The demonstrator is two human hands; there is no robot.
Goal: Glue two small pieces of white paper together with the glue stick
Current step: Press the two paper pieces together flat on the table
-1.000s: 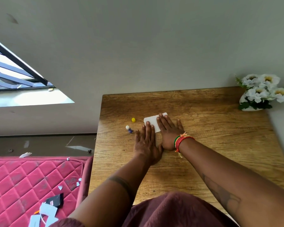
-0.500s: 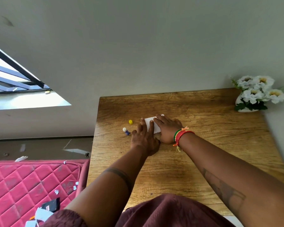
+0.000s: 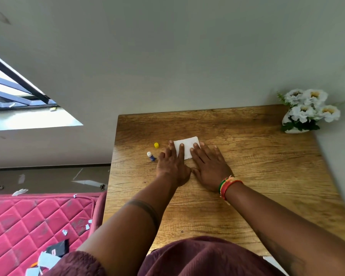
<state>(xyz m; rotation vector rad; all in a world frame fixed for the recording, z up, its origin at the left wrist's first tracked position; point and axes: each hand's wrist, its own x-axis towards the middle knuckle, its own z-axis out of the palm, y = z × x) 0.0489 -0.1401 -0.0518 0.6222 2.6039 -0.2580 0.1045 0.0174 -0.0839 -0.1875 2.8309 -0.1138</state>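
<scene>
A small white paper (image 3: 188, 145) lies flat on the wooden table (image 3: 257, 156); whether it is one piece or two stacked I cannot tell. My left hand (image 3: 172, 166) rests flat, fingers spread, with its fingertips on the paper's left part. My right hand (image 3: 208, 166) lies flat beside it, fingertips on the paper's right edge. To the left of my left hand lies the uncapped blue glue stick (image 3: 150, 156), its white tip showing. Its yellow cap (image 3: 156, 145) stands a little farther back. Neither hand holds anything.
A white vase of white flowers (image 3: 307, 114) stands in the table's back right corner against the wall. Left of the table is a pink quilted mattress (image 3: 28, 226) with paper scraps and a dark object. A window is at the upper left.
Both hands have slid back toward me over the paper, uncovering more of it. My fingers are flatter and more spread than half a second ago.
</scene>
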